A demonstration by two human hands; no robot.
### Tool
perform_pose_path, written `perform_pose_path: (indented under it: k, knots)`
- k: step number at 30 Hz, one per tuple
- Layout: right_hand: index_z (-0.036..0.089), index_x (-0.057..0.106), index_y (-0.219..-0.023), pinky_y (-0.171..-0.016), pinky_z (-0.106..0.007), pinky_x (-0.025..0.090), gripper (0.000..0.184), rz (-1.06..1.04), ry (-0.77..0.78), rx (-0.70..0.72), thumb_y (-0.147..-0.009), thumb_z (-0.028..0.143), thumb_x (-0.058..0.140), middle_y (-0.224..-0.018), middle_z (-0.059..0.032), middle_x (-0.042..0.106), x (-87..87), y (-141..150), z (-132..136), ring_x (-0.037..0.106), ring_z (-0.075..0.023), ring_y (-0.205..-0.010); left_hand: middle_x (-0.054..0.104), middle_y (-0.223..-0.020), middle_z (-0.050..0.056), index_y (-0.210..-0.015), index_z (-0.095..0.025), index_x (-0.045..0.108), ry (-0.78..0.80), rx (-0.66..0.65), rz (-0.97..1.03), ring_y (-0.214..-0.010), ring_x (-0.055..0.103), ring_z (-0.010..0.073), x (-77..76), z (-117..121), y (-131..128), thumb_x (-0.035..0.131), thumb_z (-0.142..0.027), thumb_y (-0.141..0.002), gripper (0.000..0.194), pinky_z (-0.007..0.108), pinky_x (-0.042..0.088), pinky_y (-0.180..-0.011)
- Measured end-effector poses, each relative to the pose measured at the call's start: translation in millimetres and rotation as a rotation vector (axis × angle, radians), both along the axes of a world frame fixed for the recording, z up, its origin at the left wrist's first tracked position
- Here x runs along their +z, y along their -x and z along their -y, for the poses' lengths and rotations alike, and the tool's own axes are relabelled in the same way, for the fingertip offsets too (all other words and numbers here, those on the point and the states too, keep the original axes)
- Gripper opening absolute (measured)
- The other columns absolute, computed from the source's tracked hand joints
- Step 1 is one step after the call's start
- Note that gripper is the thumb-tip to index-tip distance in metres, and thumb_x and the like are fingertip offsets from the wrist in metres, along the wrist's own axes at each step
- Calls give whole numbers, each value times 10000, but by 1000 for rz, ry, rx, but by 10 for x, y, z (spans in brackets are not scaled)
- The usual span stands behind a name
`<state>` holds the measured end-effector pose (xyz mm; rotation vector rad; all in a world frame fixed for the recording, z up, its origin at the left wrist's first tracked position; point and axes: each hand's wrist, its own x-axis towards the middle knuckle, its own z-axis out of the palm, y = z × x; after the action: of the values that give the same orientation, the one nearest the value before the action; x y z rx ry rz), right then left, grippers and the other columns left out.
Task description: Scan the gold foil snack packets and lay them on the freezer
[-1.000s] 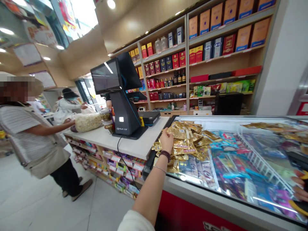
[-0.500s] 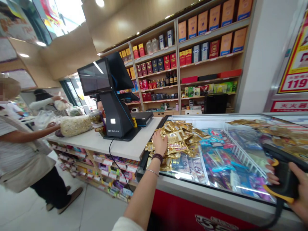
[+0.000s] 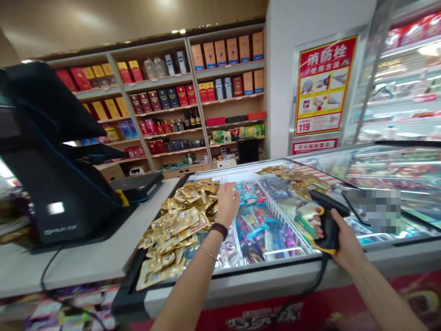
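Note:
My right hand (image 3: 344, 241) is wrapped round the grip of a black and yellow barcode scanner (image 3: 330, 220), whose cable hangs down in front of the freezer. My left hand (image 3: 228, 204), with beaded bracelets at the wrist, hovers at the right edge of a pile of gold foil packets (image 3: 179, 225). Its fingers are stretched out and nothing shows in them. The pile lies on the glass top of a chest freezer (image 3: 220, 271). A smaller spread of gold packets (image 3: 299, 179) lies farther back on the glass, beyond the scanner.
A checkout terminal (image 3: 65, 174) stands on the white counter (image 3: 86, 257) at left. Colourful packs (image 3: 255, 225) and a white wire divider (image 3: 282, 214) show through the glass. Behind are shelves of boxes (image 3: 165, 99). A dark-edged device (image 3: 358, 207) with a blurred-out screen lies at right.
The view has swung right, bringing the wall poster fully in. My left hand has gone from the top of the gold packets to their right side. The scanner stays in my right hand.

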<state>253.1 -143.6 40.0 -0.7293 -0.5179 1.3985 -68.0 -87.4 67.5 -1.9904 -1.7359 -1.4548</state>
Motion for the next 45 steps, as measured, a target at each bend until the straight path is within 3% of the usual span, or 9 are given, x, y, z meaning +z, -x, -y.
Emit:
perform_pose_path:
  k: [5,10,14,17,22,28,37,42,45]
  knots:
    - [226,708,-947,-442,-208,429,445,2,-52,-180,-760,553,946,-755,43,589,-102,-318,-101,484,-92,-505,775,-1389,147,-1297,-245,771,147,-281,6,-1398,683,350,-155,-552,-1108,689,-132,-990,338,540,467,-1292]
    - [264,651,-959,-466,-192,454,661,-64,-90,-232,-620,682,1034,-748,89,584,-192,-343,-173,498,-85,-528,775,-1390,192,-1263,-200,800,226,-411,16,-1389,695,371,-331,-1092,-2072,842,-187,-919,347,497,488,-1278]
    - [267,660,-991,-457,-196,441,719,-109,-90,-266,-579,702,1057,-758,95,595,-212,-292,-158,493,-76,-514,788,-1374,207,-1235,-201,825,285,-438,51,-1397,687,415,-498,-1394,-2587,937,-280,-857,402,532,497,-1273]
    - [272,657,-998,-451,-200,439,685,-88,-118,-297,-642,731,1022,-762,91,596,-218,-285,-147,494,-78,-513,802,-1389,183,-1169,-242,859,303,-450,71,-1400,682,407,-633,-1494,-2748,933,-266,-862,317,535,481,-1290]
    - [279,655,-1001,-448,-199,442,686,-88,-115,-268,-645,732,1027,-776,90,599,-214,-297,-144,488,-74,-515,837,-1319,162,-1035,-266,883,325,-430,121,-1409,691,381,-725,-1536,-2722,829,-195,-948,124,548,445,-1309]
    - [269,647,-984,-460,-180,441,731,-131,-119,-272,-577,704,1071,-756,103,574,-197,-296,-133,479,-61,-521,850,-1229,180,-1262,-217,786,401,-343,245,-1275,772,410,-633,-1515,-2493,1046,-250,-754,571,536,548,-1171]
    - [261,645,-968,-468,-191,475,752,-94,-116,-257,-537,695,1083,-760,96,610,-219,-308,-158,507,-74,-534,845,-1016,81,-884,-241,731,395,-290,557,-1165,804,371,-523,-1143,-1565,1026,-63,-618,435,525,565,-1164]
    - [236,679,-942,-442,-196,466,679,-25,-57,-191,-564,644,1068,-711,80,605,-206,-276,-224,536,-91,-521,867,-1001,66,-1144,-237,770,319,-401,845,-951,833,269,-556,-727,-1121,1024,-276,-742,477,424,667,-946]
    - [221,694,-931,-427,-191,461,582,16,25,-129,-634,583,1039,-685,70,609,-149,-168,-233,546,-93,-496,870,-968,97,-1059,-213,768,266,-439,1003,-902,830,262,-570,-537,-879,1038,-415,-752,457,405,664,-905]
